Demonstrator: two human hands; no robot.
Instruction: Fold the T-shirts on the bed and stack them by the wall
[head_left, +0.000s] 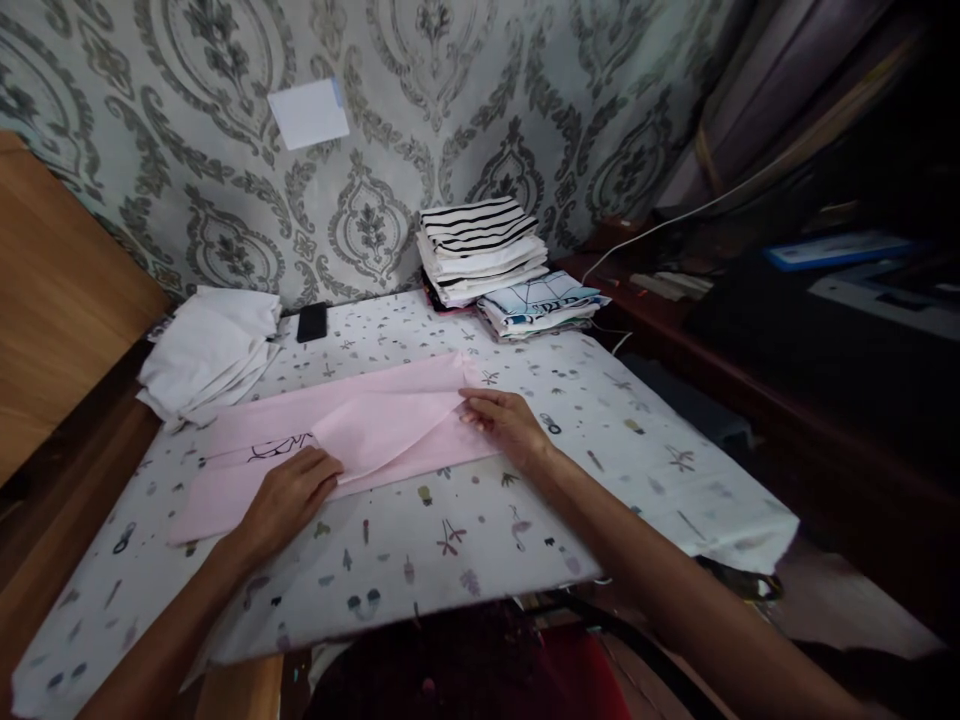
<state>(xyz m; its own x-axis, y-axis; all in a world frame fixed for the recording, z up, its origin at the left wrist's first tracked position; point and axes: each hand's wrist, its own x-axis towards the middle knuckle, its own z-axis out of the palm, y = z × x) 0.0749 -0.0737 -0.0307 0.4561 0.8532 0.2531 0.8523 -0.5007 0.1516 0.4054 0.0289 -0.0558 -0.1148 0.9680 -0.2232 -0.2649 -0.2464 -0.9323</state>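
A pink cloth (390, 420) with a black line print near its left part lies in a long folded strip across the table. My left hand (295, 492) is closed at the cloth's front edge, fingers together on a corner of its upper layer. My right hand (504, 422) pinches that layer near the right end, between thumb and fingers. Between both hands the upper layer forms a slanting fold over the layer beneath.
A patterned white sheet (480, 550) covers the table. White folded cloths (210, 350) and a black phone (312, 322) are at the back left. Striped folded cloths (480, 240) stand beside a light blue printed pile (540, 300) against the wall.
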